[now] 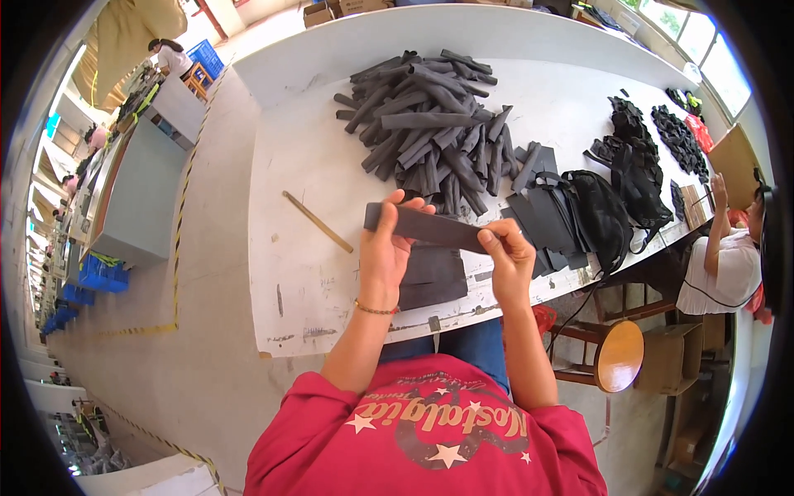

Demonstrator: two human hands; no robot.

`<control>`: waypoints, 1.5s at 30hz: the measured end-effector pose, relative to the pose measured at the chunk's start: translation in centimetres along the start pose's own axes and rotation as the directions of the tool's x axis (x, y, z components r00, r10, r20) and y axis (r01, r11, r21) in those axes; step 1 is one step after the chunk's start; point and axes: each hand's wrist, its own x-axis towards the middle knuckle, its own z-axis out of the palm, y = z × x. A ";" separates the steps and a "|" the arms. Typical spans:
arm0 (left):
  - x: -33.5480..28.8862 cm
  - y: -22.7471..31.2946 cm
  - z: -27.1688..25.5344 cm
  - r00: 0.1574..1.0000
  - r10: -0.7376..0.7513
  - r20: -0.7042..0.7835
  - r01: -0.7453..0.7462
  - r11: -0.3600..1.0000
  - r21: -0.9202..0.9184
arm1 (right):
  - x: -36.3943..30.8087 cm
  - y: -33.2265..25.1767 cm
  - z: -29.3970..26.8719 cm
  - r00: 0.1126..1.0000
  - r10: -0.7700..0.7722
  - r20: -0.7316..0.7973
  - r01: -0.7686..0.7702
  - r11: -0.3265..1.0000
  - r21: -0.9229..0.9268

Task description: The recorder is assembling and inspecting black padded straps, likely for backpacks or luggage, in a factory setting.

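Stretched between my two hands is a flat dark grey strip of fabric-like material (438, 228). My left hand (387, 252) pinches its left end, thumb in front and fingers behind. The right end sits between the thumb and bent fingers of my right hand (510, 258). Beneath the strip, flat dark pieces (434, 281) lie on the white table (310, 285) near its front edge. A large heap of rolled or folded dark grey strips (438, 116) rises beyond my hands. To the left of my left hand rests a thin yellowish-brown stick (318, 221).
Right of the heap are stacked flat dark pieces (550, 219), a black bag (602, 219) and piles of black parts (633, 132). Another person (728, 260) sits at the right end. A round wooden stool (619, 355) stands below the table's right side. A low white wall (496, 33) borders the back.
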 end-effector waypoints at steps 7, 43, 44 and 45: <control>1.4 4.0 -1.3 0.995 0.098 -0.020 -0.089 0.962 0.256 | 2.4 0.4 1.7 0.990 0.134 0.043 -0.133 0.991 -0.022; 19.6 -2.0 3.4 0.995 0.085 -0.058 0.025 0.346 0.938 | 0.4 12.4 -10.0 0.923 0.199 0.328 0.361 -0.155 -0.920; 20.6 -3.4 3.3 0.992 0.059 -0.111 0.085 0.336 0.938 | 0.0 12.1 -10.2 0.924 0.233 0.305 0.336 -0.110 -0.935; 21.8 -4.1 2.6 0.985 0.056 -0.164 0.137 0.328 0.935 | 0.2 11.8 -10.0 0.926 0.212 0.313 0.341 -0.111 -0.933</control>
